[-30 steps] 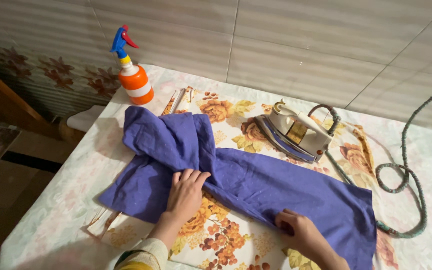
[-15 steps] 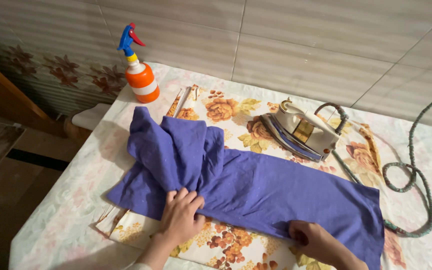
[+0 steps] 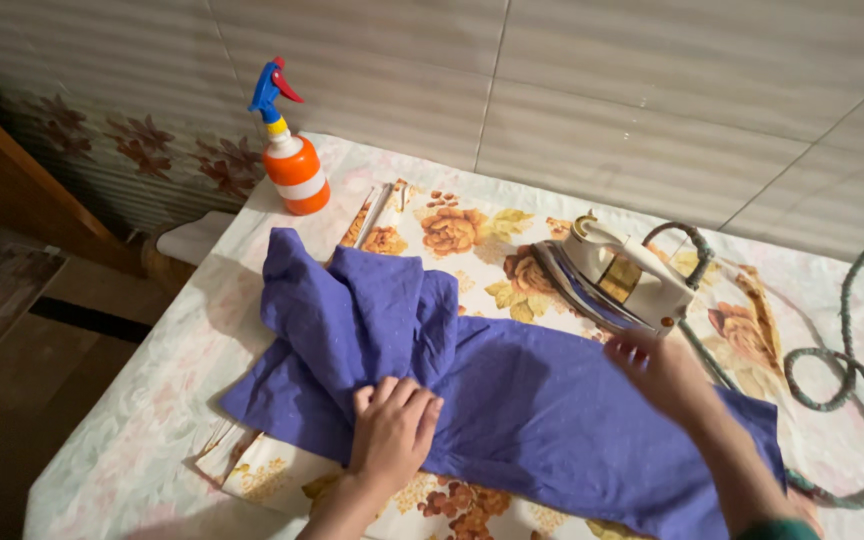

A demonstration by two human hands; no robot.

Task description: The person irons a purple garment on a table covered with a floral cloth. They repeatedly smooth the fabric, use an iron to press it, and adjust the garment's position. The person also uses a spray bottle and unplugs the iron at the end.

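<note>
Sitting around one purple cloth (image 3: 512, 400): one iron (image 3: 620, 277), one spray bottle (image 3: 290, 160), one coiled cord (image 3: 842, 390), two hands.

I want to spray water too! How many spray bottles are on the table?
1. The orange-and-white spray bottle stands at the table's far left corner, beyond the purple cloth.
</note>
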